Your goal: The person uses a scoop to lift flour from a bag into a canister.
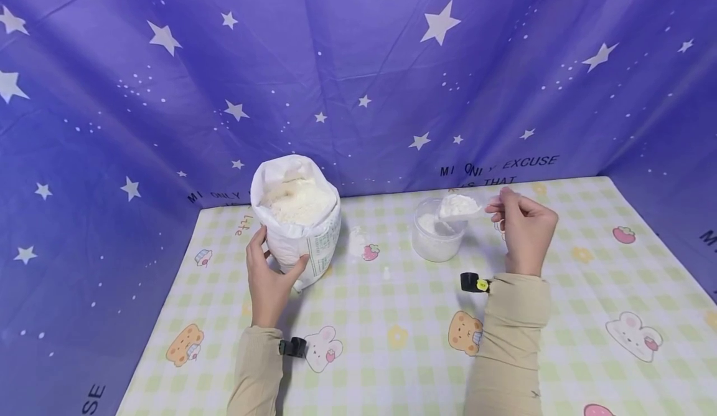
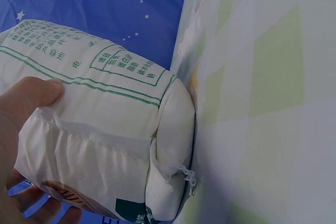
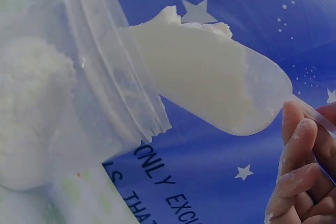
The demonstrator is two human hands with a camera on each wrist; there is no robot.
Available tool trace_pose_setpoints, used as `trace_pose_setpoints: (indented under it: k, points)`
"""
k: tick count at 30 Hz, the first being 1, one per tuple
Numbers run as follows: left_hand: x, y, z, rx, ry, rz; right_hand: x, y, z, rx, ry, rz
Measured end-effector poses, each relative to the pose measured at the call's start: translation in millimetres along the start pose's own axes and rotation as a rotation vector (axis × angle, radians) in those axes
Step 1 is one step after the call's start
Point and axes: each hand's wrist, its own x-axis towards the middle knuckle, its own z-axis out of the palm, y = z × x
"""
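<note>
A white bag (image 1: 322, 241) of pale powder, its top open, stands at the left on the table. My left hand (image 1: 271, 282) grips its near side, thumb on the printed face (image 2: 105, 72). At the right, my right hand (image 1: 523, 226) pinches the handle of a clear scoop (image 1: 462, 209) heaped with white powder. The scoop's front reaches over the rim of a clear round tub (image 1: 437, 248), which holds some powder. Seen from the right wrist, the scoop (image 3: 210, 77) is tilted slightly at the tub's mouth, with powder (image 3: 31, 93) piled inside the tub.
A checked cloth (image 1: 392, 372) with cartoon prints covers the table. Blue curtains (image 1: 358, 61) with white stars stand behind and at both sides. Between bag and tub lies a small clear item (image 1: 357, 241), hard to make out, and a small white bit (image 1: 386, 273) lies nearer.
</note>
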Motion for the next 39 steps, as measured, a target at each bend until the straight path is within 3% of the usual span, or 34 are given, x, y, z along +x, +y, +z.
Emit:
trace_pose_setpoints:
  k: [8, 13, 24, 39]
  points:
    - [-0.8, -0.8, -0.6, 0.003, 0.008, 0.005, -1.9, 1, 5, -0.244, 0.004, -0.118]
    - [-1.1, -0.9, -1.0, 0.001, 0.01, 0.008, -4.3, -2, 6, -0.332, 0.01, -0.167]
    - [-0.8, -0.2, -0.8, -0.002, 0.011, 0.008, -7.3, -8, 7, -0.446, -0.001, -0.257]
    - [-0.7, -1.0, 0.5, -0.006, -0.001, -0.004, -11.0, -15, 5, -0.468, -0.01, -0.269]
